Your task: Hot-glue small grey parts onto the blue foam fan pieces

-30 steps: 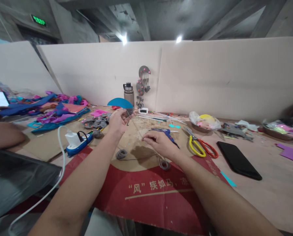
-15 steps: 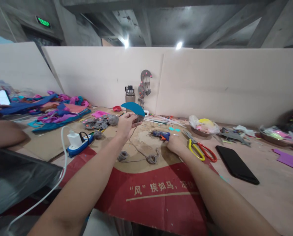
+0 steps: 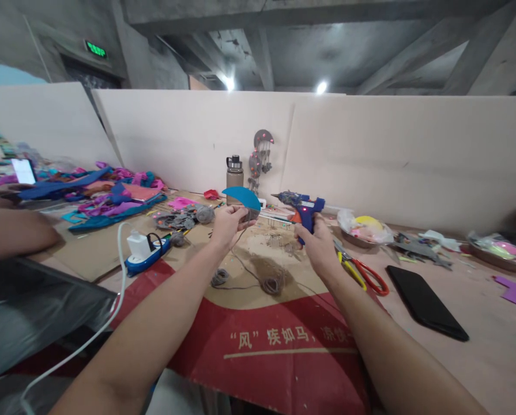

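Note:
My left hand (image 3: pixel 229 226) is closed on a curved felt piece (image 3: pixel 243 197), blue on top with grey at its lower right. Grey yarn (image 3: pixel 271 285) trails down from those fingers to loose coils on the cardboard. To the right, my right hand (image 3: pixel 316 237) grips the handle of a blue glue gun (image 3: pixel 301 210), raised above the table with its nozzle pointing left toward the felt. A gap separates the nozzle from the felt piece.
Scissors (image 3: pixel 361 273) and a black phone (image 3: pixel 426 302) lie on the right. A power strip (image 3: pixel 147 257) with a white cable is on the left, near another person's arm (image 3: pixel 22 231). Behind stand a bottle (image 3: pixel 234 178) and a bowl (image 3: pixel 364 230); coloured scraps (image 3: pixel 110 193) are heaped back left.
My right hand has lifted the glue gun off the table. My left hand still holds the felt piece. The whole view has shifted slightly.

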{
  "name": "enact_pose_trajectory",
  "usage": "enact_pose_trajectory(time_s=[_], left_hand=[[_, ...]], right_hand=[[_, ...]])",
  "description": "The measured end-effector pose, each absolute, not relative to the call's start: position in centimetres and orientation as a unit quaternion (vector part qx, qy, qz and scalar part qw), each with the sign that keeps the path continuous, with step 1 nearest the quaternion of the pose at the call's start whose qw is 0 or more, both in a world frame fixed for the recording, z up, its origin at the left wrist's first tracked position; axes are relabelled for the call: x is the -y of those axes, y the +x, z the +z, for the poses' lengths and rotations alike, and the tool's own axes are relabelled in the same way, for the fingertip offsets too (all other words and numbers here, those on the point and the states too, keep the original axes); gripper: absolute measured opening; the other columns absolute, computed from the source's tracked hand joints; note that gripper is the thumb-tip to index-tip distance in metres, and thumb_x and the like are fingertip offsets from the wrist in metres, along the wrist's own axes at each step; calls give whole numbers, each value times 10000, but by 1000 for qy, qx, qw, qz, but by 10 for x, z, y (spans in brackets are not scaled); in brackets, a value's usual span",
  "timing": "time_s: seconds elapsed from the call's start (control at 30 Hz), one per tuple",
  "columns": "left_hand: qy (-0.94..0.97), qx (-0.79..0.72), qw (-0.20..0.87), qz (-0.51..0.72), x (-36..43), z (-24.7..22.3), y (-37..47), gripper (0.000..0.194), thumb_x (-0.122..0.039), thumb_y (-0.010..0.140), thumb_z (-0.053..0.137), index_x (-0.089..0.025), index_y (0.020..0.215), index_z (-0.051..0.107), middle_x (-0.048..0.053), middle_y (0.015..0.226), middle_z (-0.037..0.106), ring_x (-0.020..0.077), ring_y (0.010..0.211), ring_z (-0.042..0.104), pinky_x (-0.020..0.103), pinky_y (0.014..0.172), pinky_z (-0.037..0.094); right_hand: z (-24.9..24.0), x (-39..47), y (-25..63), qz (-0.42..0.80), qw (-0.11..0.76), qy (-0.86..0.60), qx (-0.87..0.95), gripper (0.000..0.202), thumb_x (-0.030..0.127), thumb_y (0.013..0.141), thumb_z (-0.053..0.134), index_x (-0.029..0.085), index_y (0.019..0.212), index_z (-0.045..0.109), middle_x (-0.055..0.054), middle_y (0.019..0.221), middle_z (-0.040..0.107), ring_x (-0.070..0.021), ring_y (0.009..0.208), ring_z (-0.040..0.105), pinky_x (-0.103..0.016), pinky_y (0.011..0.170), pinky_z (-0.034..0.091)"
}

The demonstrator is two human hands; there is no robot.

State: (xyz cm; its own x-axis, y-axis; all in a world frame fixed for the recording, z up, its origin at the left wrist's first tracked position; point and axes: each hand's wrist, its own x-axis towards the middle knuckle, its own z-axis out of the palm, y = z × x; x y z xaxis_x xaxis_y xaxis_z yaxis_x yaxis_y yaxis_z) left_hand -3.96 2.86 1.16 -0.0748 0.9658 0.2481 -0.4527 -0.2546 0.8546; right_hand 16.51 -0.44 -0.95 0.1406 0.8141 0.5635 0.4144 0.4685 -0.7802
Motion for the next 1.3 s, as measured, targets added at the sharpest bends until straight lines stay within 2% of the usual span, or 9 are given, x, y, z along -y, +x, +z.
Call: enact_pose_trajectory(time_s=[0.1, 0.17, 0.27, 0.43, 0.7, 0.87, 1.1, 1.3], left_hand=[[426, -308, 527, 667, -29, 11, -38, 156, -173, 663, 660, -130, 646, 511, -14, 613, 549, 97, 591, 601, 281, 651, 582], [429, -314, 521, 668, -30, 9, -38, 185, -185, 653, 678, -133, 630, 502, -25, 597, 524, 94, 576, 596, 288, 657, 583], [435, -312, 515, 669, -32, 7, -38, 229, -206, 628, 717, -136, 631, 499, -43, 585, 489, 89, 561, 584, 304, 672, 584], [449, -311, 509, 665, -32, 6, -36, 236, -233, 645, 731, -137, 651, 517, -57, 574, 461, 63, 506, 529, 322, 681, 584], [460, -321, 497, 662, -34, 3, -35, 182, -204, 648, 706, -115, 683, 551, -11, 612, 545, 135, 615, 634, 300, 626, 581], [463, -337, 482, 664, -34, 3, -34, 172, -206, 660, 704, -110, 678, 562, 4, 644, 573, 126, 598, 625, 322, 636, 588], [464, -340, 482, 661, -31, 4, -33, 186, -229, 663, 709, -109, 672, 566, 25, 685, 601, 121, 627, 623, 314, 638, 590], [458, -328, 486, 668, -31, 7, -37, 253, -253, 632, 742, -130, 602, 524, -16, 578, 531, 95, 544, 583, 277, 609, 581]], right_hand=[[3, 24, 150, 142, 564, -473, 662, 366, 350, 812, 505, 202, 1147, 495, -55, 917, 639, -183, 760, 580, -323, 711, 480], [8, 32, 145, 109, 545, -466, 689, 374, 320, 823, 496, 198, 1177, 506, -90, 1072, 625, -210, 925, 577, -356, 851, 450], [9, 36, 143, 94, 507, -476, 713, 395, 296, 840, 477, 192, 1221, 493, -108, 1157, 605, -233, 1017, 562, -380, 917, 416], [2, 31, 144, 73, 475, -493, 726, 391, 285, 854, 452, 188, 1232, 477, -112, 1119, 625, -248, 982, 578, -377, 876, 428], [5, 38, 140, 43, 445, -511, 735, 319, 281, 842, 444, 190, 1141, 510, -105, 983, 661, -243, 853, 601, -338, 738, 441], [8, 42, 136, 38, 442, -518, 731, 282, 271, 829, 463, 198, 1090, 539, -89, 884, 670, -230, 744, 600, -320, 659, 427], [8, 43, 135, 54, 440, -521, 729, 273, 279, 835, 464, 209, 1092, 525, -92, 894, 667, -234, 751, 603, -310, 645, 416], [5, 38, 138, 37, 428, -538, 726, 329, 297, 849, 453, 207, 1161, 504, -106, 942, 664, -251, 785, 606, -329, 668, 415]])
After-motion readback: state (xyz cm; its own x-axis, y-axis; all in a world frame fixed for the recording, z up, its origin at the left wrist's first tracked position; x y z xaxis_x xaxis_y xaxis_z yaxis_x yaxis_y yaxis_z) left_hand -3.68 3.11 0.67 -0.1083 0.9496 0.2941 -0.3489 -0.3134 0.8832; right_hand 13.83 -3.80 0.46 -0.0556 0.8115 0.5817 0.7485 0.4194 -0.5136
